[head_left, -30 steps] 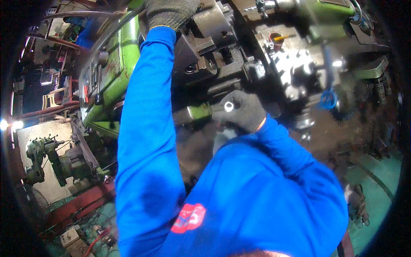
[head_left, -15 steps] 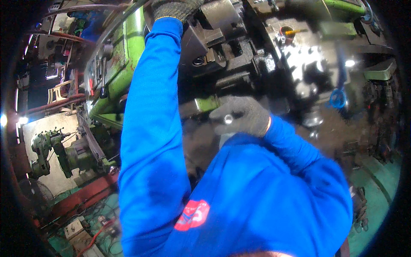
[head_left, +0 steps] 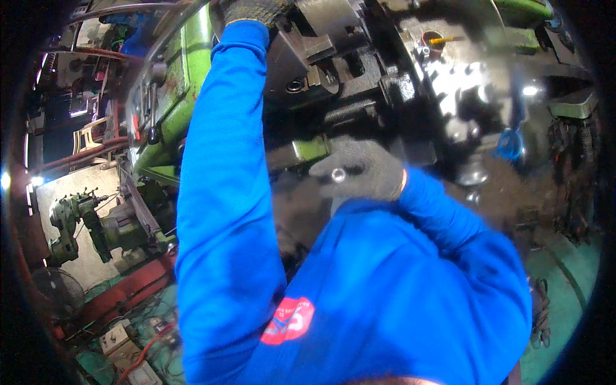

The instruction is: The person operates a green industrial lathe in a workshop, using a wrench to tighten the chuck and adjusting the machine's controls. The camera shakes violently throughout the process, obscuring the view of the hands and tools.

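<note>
My left hand point(head_left: 256, 9), in a grey knit glove, reaches up to the dark metal block point(head_left: 321, 38) of a green machine point(head_left: 186, 77). The top edge of the picture cuts off its fingers. My right hand point(head_left: 366, 170), also gloved, is curled in front of my chest around a small shiny metal piece point(head_left: 338, 174), whose round end shows between the fingers. It hovers just below a green part point(head_left: 311, 149) of the machine. Blue sleeves cover both arms.
Oily dark machine parts point(head_left: 449, 83) fill the upper right, with a blue object point(head_left: 510, 144) hanging there. A second green machine point(head_left: 83, 221) stands on the floor at the left, with red beams point(head_left: 122, 292) and boxes point(head_left: 128, 350) below it. Green floor point(head_left: 564, 289) shows at the right.
The view has tilted, so my left hand now sits closer to the top edge. My right hand keeps its grip on the shiny piece and has sunk slightly.
</note>
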The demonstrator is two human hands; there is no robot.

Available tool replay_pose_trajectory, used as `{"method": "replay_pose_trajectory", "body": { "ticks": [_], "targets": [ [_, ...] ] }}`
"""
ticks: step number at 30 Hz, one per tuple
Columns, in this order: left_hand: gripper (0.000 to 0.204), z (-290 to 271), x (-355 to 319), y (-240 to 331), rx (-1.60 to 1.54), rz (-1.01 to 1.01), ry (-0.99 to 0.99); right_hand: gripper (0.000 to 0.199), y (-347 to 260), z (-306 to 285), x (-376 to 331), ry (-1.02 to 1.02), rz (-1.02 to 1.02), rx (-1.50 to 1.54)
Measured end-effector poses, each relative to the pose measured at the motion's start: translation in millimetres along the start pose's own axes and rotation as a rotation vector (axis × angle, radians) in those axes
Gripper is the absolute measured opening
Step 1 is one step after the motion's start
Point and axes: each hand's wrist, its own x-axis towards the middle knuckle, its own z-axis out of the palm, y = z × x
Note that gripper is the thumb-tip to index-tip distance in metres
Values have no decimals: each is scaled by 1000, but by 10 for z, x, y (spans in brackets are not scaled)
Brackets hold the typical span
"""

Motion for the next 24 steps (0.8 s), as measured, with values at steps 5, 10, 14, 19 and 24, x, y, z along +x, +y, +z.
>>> {"method": "replay_pose_trajectory", "body": {
  "ticks": [5, 10, 14, 19, 24],
  "targets": [
    [48, 1, 0, 2, -12, 7, 6, 36, 15, 15, -18, -18, 8, 57],
    [51, 50, 7, -21, 17, 10, 14, 35, -27, -24, -12, -110, 27, 26],
    [52, 84, 4, -44, 11, 50, 60, 35, 4, 30, -14, -71, -27, 30],
    [51, -20, 5, -8, 1, -23, -30, 31, 28, 0, 50, 3, 378, -116],
    [46, -15, 44, 91, -88, 13, 10, 32, 433, -210, -31, 452, 539, -331]
  ]
}}
